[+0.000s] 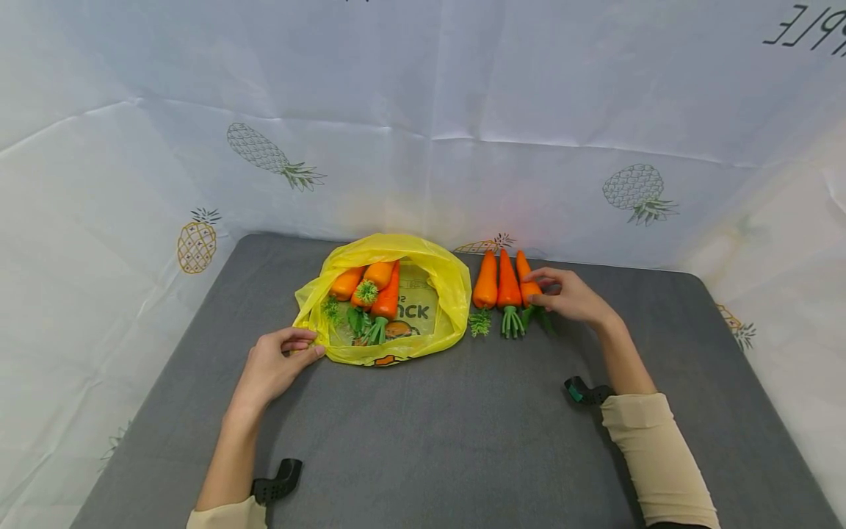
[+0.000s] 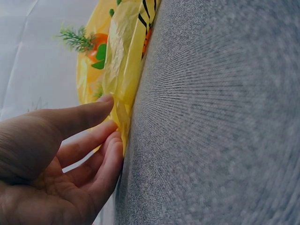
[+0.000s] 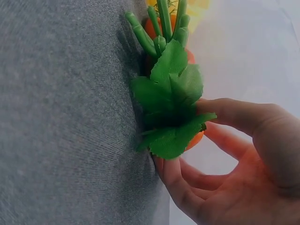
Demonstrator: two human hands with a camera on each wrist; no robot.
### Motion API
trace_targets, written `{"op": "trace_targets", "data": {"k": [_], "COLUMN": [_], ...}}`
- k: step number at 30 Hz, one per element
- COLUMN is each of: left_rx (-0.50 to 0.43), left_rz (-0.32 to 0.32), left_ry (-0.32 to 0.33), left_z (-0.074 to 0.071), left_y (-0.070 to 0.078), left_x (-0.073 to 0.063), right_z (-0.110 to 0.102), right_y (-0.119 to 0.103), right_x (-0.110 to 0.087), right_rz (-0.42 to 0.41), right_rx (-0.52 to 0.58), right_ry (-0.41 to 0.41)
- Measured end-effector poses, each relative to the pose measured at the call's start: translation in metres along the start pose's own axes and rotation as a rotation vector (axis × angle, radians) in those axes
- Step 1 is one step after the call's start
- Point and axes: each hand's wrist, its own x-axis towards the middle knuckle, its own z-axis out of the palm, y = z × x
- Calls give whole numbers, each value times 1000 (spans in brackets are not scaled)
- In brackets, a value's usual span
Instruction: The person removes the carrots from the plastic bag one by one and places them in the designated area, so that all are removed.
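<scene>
Three carrots lie side by side on the grey table [image 1: 463, 426], just beside the yellow bag [image 1: 449, 294] at its 3 o'clock, and the right hand [image 1: 571, 297] is curled around the outermost carrot [image 1: 526, 283], thumb and fingers closing on its lower body just above the broad green leaves [image 3: 171, 101]. The middle carrot [image 1: 508, 283] and the near-bag carrot [image 1: 485, 281] lie untouched, tips pointing to 12 o'clock. The left hand [image 1: 274, 364] sits at the bag's 8 o'clock corner, pinching the thin plastic rim between thumb and fingertips [image 2: 105, 105], which keeps the mouth spread; several carrots already lie inside it [image 1: 373, 290]. To do this step well, the grip on the outermost carrot should, I judge, stay on the firm orange body rather than the floppy leaves, which would bend and let it swing. Lifting it straight up first would avoid nudging the middle carrot, which lies touching or nearly touching it. The pinch on the rim looks worth keeping taut and slightly raised, since the film is limp and could fold over the opening. Carrying the carrot across toward 9 o'clock, tip first and low over the rim, seems the cleanest path.
</scene>
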Motion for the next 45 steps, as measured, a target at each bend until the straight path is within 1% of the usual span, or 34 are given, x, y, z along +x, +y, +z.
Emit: {"op": "trace_targets", "data": {"k": [5, 12, 17, 22, 31, 35, 39, 45], "left_rx": [-1, 4, 6, 5, 5, 5, 4, 2], "left_rz": [1, 4, 3, 0, 6, 6, 1, -4], "left_ry": [0, 4, 5, 6, 4, 3, 1, -2], "left_z": [0, 0, 0, 0, 0, 0, 0, -1], "left_y": [0, 1, 1, 0, 0, 0, 1, 1], "left_x": [0, 0, 0, 0, 0, 0, 0, 0], "right_z": [0, -4, -7, -8, -11, -10, -8, -1], "right_y": [-1, -2, -4, -10, -26, -35, -47, -63], "right_x": [-1, -2, -3, -3, -2, 1, 2, 7], "right_rz": [-2, -1, 18, 33, 22, 12, -18, -89], "right_rx": [0, -30, -20, -2, -35, -35, -34, -1], "right_ry": [2, 15, 13, 16, 48, 62, 70, 81]}}
